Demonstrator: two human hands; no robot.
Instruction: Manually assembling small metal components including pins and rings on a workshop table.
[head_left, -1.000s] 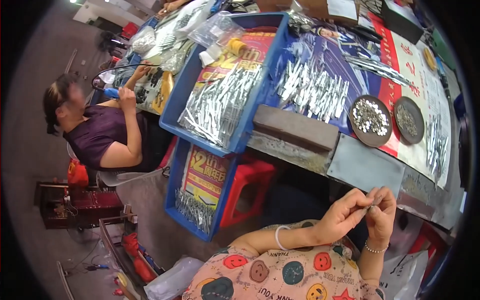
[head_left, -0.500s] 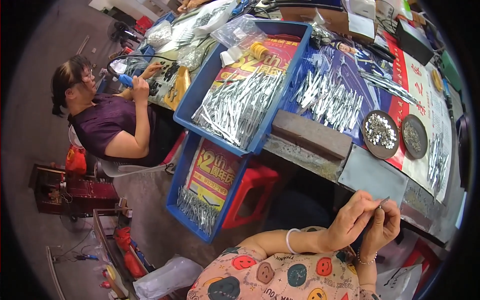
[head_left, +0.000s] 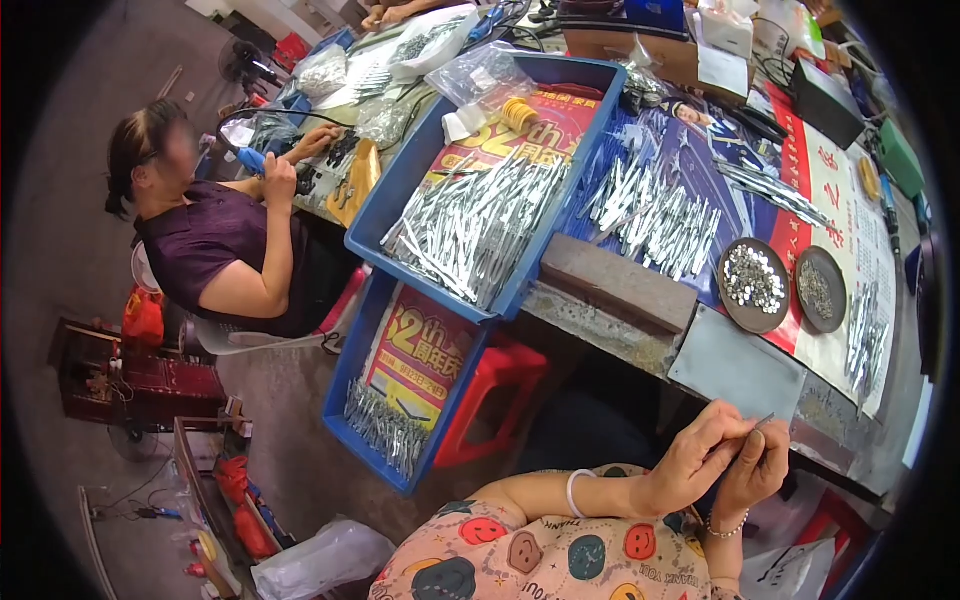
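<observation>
Both my hands meet at the table's near edge, fingertips pinched together. My left hand (head_left: 692, 458), with a white bangle on its wrist, and my right hand (head_left: 755, 468), with a beaded bracelet, hold a small thin metal piece (head_left: 767, 419) between them. Only its tip shows; the fingers cover the rest. Just beyond lies a grey metal plate (head_left: 735, 362). Farther off are a round dish of small shiny discs (head_left: 741, 316) and a second dish of tiny metal parts (head_left: 812, 318). Slim metal strips (head_left: 660, 215) lie heaped on the blue sheet.
A large blue tray (head_left: 364, 238) of metal strips sits left of the brown block (head_left: 620, 280). Below it, another blue tray (head_left: 335, 395) rests by a red stool (head_left: 490, 405). At left a seated co-worker (head_left: 235, 245) holds a blue-handled tool (head_left: 248, 160). More strips (head_left: 868, 335) lie far right.
My hands have shifted slightly down and left in the picture, still pinching the metal piece. The view has moved a little. The co-worker's head has turned slightly.
</observation>
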